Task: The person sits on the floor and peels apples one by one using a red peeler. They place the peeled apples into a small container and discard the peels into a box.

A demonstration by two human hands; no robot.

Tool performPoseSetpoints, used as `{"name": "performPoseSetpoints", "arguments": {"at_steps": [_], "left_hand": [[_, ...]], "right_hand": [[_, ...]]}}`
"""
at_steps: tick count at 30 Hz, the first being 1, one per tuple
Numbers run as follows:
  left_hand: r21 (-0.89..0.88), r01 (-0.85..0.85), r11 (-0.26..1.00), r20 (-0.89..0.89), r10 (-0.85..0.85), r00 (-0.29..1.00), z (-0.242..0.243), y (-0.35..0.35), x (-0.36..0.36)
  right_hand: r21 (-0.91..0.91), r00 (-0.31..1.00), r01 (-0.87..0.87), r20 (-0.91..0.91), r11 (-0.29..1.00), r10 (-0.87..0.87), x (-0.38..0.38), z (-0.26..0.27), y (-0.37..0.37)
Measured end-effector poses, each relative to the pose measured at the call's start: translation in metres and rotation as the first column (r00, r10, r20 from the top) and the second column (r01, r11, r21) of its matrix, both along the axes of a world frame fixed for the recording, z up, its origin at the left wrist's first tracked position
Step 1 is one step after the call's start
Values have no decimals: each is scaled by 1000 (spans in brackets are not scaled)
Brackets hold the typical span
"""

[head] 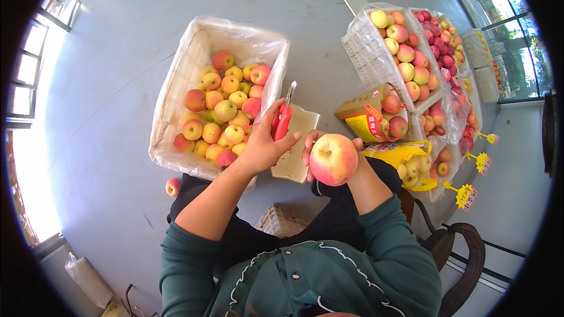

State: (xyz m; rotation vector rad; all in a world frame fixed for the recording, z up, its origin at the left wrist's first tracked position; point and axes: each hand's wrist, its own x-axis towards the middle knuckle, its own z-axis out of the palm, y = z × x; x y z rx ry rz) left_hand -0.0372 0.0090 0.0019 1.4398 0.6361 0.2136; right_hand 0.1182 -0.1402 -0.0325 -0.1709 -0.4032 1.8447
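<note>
In my left hand [265, 143] is a pair of red-handled pruning snips [282, 119], with the metal blades pointing away from me. A thin red cord hangs by that wrist. My right hand [313, 141] holds a large pink and yellow apple [333, 160], its stem hollow facing up. Beneath and between both hands stands an open cardboard box [308, 119], partly hidden by them. Left of it is a white plastic crate [176, 92] lined with clear film. Several yellow-red apples [225, 110] lie inside, close to my left forearm.
A filled cardboard carton [359, 101] and a yellow bag [387, 152] of apples stand to the right. Behind them are lined crates [361, 53] of apples with yellow signs [465, 196]. One apple [173, 187] lies on the floor. A plastic basket [282, 222] sits between my legs.
</note>
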Motion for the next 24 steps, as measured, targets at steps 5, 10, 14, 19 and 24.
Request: {"name": "performPoseSetpoints", "arguments": {"at_steps": [5, 10, 14, 19, 24], "left_hand": [[56, -65, 996, -87, 70, 994, -5, -6, -1], [231, -149, 962, 35, 145, 989, 7, -9, 0], [514, -148, 845, 138, 89, 986, 11, -10, -1], [728, -17, 686, 106, -88, 991, 11, -7, -9], [834, 139, 534, -55, -170, 984, 16, -9, -11]], "right_hand": [[-258, 935, 235, -203, 937, -291, 6, 13, 1], [-367, 790, 547, -70, 752, -609, 10, 6, 10], [-364, 779, 609, 110, 705, -617, 11, 7, 7], [-309, 786, 618, 225, 722, -576, 9, 17, 6], [-313, 752, 658, 318, 684, -578, 8, 18, 8]]}}
